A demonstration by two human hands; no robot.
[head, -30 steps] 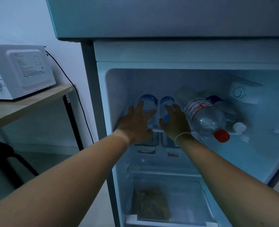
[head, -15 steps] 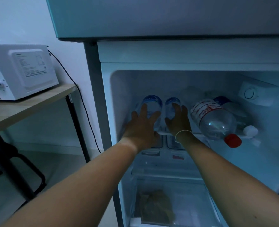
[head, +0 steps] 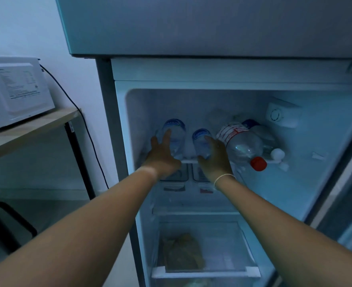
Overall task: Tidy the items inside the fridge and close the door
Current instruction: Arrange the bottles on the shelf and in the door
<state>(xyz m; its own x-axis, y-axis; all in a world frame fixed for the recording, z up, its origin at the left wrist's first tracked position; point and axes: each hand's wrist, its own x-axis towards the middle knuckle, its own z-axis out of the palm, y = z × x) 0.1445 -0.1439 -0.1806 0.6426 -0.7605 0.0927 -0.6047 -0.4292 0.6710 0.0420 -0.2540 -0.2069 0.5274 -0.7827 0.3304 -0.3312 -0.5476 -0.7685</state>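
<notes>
Both hands have pushed a little deeper onto the top shelf since half a second ago; bottles unchanged.

The open grey fridge (head: 191, 27) fills the view, its door edge (head: 336, 204) at right. On the white-rimmed glass shelf (head: 272, 161) lie a large clear red-capped plastic bottle (head: 241, 143), tilted neck-out, a white-capped bottle (head: 270, 141) just behind it, and two small blue-labelled water bottles. The left hand (head: 162, 156) rests open, fingers spread, on the left small bottle (head: 175, 131); the right hand (head: 214, 158) curls loosely around the right small bottle (head: 201, 139), not clenched. Risk: the right hand is touching or nearly touching the large bottle, whose cap overhangs the shelf edge; a nudge could roll it out.
</notes>
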